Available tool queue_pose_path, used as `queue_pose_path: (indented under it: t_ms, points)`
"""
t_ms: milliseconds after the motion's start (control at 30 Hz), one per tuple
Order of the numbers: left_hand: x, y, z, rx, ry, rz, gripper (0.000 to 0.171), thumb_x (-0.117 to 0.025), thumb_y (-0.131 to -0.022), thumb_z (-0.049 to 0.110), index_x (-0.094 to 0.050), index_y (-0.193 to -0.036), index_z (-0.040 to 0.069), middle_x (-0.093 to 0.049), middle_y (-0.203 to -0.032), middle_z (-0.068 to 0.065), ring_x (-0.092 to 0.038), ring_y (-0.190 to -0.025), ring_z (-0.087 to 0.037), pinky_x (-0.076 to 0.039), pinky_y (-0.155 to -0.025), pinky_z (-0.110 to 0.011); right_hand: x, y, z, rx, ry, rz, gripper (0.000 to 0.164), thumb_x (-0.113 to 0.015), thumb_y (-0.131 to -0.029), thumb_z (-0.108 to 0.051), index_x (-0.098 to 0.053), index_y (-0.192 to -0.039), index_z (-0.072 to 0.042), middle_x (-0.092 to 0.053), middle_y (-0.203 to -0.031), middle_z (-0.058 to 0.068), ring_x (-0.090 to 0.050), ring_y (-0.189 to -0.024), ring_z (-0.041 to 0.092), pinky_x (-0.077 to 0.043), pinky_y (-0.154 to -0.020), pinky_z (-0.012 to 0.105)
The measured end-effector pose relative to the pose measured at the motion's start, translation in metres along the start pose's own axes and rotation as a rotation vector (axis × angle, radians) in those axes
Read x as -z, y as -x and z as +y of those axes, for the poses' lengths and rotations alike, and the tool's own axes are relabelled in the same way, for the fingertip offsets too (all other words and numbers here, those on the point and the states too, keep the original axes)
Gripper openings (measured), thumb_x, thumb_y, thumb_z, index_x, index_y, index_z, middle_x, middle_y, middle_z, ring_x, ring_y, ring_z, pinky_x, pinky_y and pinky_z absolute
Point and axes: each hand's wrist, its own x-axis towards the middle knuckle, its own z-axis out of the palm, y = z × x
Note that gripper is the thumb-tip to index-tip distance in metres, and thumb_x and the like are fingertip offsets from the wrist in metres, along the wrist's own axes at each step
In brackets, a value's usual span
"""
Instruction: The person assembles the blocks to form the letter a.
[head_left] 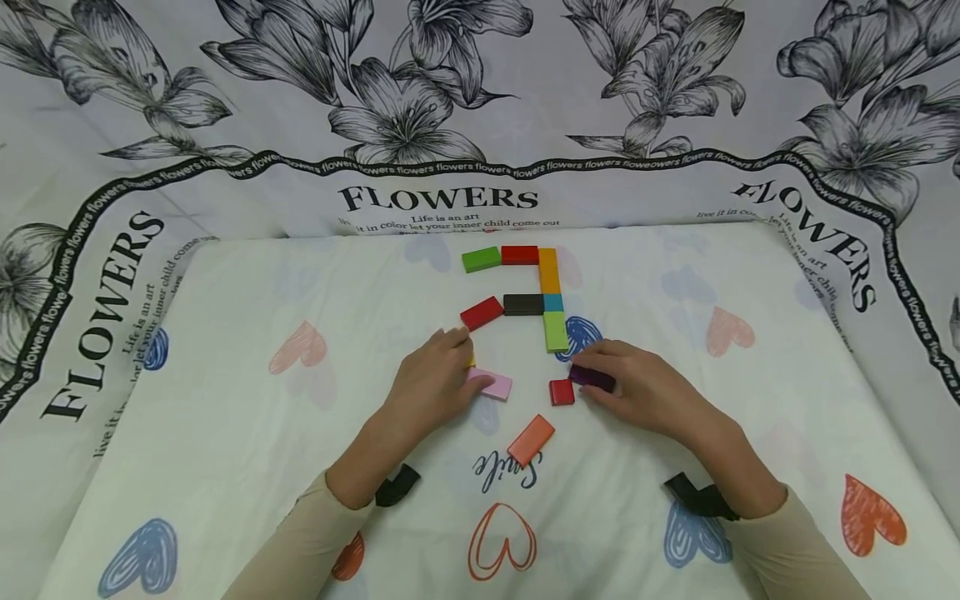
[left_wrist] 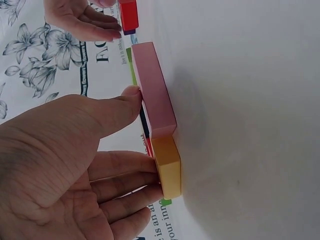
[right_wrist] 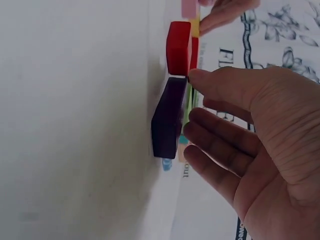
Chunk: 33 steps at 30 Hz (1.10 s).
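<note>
My left hand (head_left: pixel 431 379) rests beside a yellow block (left_wrist: pixel 169 167) and a pink block (head_left: pixel 495 385) that meet end to end. The thumb touches the pink block's side while the fingers lie against the yellow one, mostly hidden from the head view. My right hand (head_left: pixel 637 387) holds a dark purple block (head_left: pixel 592 378) between thumb and fingers, low at the cloth. One end of that block is close to a small red block (head_left: pixel 561 392); the thumb tip lies near where they meet.
Farther back stand a green block (head_left: pixel 481 259), red block (head_left: pixel 520 255), orange block (head_left: pixel 549 271), blue block (head_left: pixel 552 302), light green block (head_left: pixel 556 332), black block (head_left: pixel 522 305) and another red block (head_left: pixel 482 313). An orange-red block (head_left: pixel 531 440) lies nearer. Patterned cloth (head_left: pixel 637 517) covers the surface.
</note>
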Motion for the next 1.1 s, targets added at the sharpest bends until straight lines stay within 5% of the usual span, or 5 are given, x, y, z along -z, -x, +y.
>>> queue_pose_path:
  t_ms: [500, 900, 1100]
  points:
    - [-0.003, 0.001, -0.002, 0.006, -0.001, -0.011, 0.051, -0.082, -0.092, 0.041, -0.073, -0.126, 0.005, -0.065, -0.148, -0.014, -0.061, -0.141, -0.031, -0.048, -0.121, -0.046, -0.014, -0.009, -0.014, 0.179, 0.05, -0.012, 0.033, -0.089, -0.087, -0.024, -0.081, -0.118, -0.018, -0.076, -0.116, -0.002, -0.069, -0.112, 0.017, -0.062, -0.099, 0.04]
    - [-0.001, 0.0, -0.002, -0.001, -0.01, -0.007, 0.052, -0.083, -0.091, 0.042, -0.073, -0.127, 0.005, -0.065, -0.148, -0.013, -0.062, -0.14, -0.03, -0.046, -0.122, -0.045, -0.014, -0.013, -0.014, 0.207, 0.08, -0.026, 0.032, -0.088, -0.088, -0.023, -0.081, -0.118, -0.017, -0.077, -0.115, -0.002, -0.067, -0.113, 0.019, -0.059, -0.104, 0.043]
    - [-0.001, -0.001, -0.002, 0.004, -0.012, -0.018, 0.055, -0.082, -0.092, 0.042, -0.072, -0.131, 0.005, -0.064, -0.149, -0.013, -0.061, -0.14, -0.03, -0.046, -0.122, -0.045, -0.015, -0.017, -0.015, 0.203, 0.045, -0.008, 0.033, -0.088, -0.088, -0.025, -0.08, -0.119, -0.017, -0.078, -0.115, -0.003, -0.07, -0.109, 0.016, -0.063, -0.096, 0.036]
